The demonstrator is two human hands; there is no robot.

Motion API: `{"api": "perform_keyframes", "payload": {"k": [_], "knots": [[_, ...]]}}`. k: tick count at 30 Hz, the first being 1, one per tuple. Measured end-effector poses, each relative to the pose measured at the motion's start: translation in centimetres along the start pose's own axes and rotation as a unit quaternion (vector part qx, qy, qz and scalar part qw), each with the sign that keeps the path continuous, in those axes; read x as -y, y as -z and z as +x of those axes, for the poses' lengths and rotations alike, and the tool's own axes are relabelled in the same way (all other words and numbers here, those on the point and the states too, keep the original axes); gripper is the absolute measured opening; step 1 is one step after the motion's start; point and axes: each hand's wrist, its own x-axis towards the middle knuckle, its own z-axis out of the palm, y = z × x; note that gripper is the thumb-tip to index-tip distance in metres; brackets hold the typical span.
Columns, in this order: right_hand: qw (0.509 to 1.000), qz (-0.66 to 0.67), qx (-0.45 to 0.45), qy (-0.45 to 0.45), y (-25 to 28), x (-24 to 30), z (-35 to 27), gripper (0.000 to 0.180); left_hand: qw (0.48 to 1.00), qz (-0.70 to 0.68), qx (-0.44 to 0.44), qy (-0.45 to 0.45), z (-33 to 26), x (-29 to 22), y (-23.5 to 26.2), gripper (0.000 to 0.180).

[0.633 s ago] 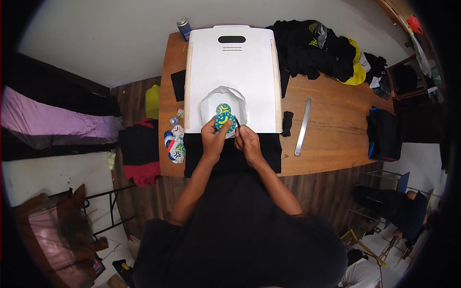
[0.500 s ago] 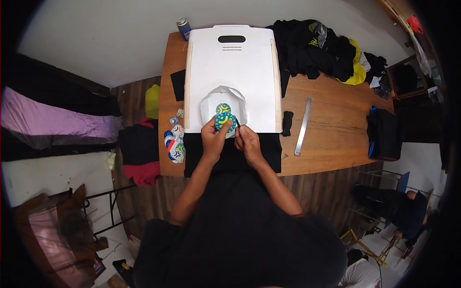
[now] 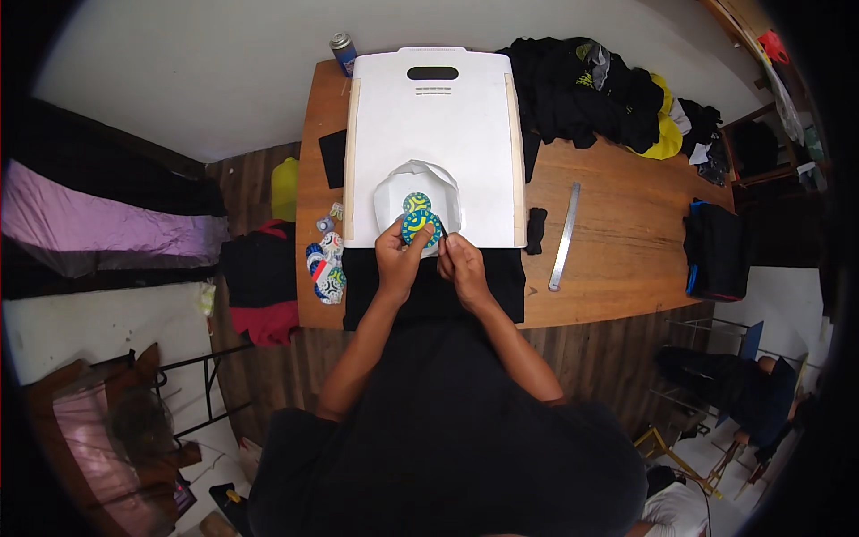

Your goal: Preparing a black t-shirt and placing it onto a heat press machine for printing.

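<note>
Left hand: fingers grip round patch, partly thumb-covered
Right hand: fingers grip slim dark tool, kind unclear
White sheet: papery, roundish, creased

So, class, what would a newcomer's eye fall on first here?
Probably the large white board, upper centre, on the wooden table. Next, the teal-and-yellow disc in the left hand, near the board's lower edge. The metal ruler, on the table to the board's right, also stands out.

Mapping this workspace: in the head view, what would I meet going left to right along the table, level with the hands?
Patterned patches, left hand, right hand, small black item, metal ruler, black bag.
</note>
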Motion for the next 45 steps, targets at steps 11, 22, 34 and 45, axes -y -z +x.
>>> {"api": "perform_keyframes", "payload": {"k": [11, 22, 34, 45], "knots": [[1.0, -0.002, -0.005, 0.004, -0.24, 0.24, -0.25, 0.035, 1.0, -0.02, 0.005, -0.001, -0.07, -0.19, -0.13, 0.011], [1.0, 0.002, -0.004, 0.004, -0.13, -0.17, -0.17, 0.035, 1.0, -0.02, 0.007, -0.005, -0.04, -0.34, -0.3, 0.01], [1.0, -0.004, -0.006, 0.01, -0.21, 0.01, 0.0, 0.035, 1.0, -0.015, 0.004, -0.003, 0.03, -0.32, -0.35, 0.01], [1.0, -0.016, -0.009, 0.022, 0.03, 0.02, 0.22, 0.034, 1.0, -0.016, 0.004, -0.002, 0.23, -0.03, -0.33, 0.012]]}}
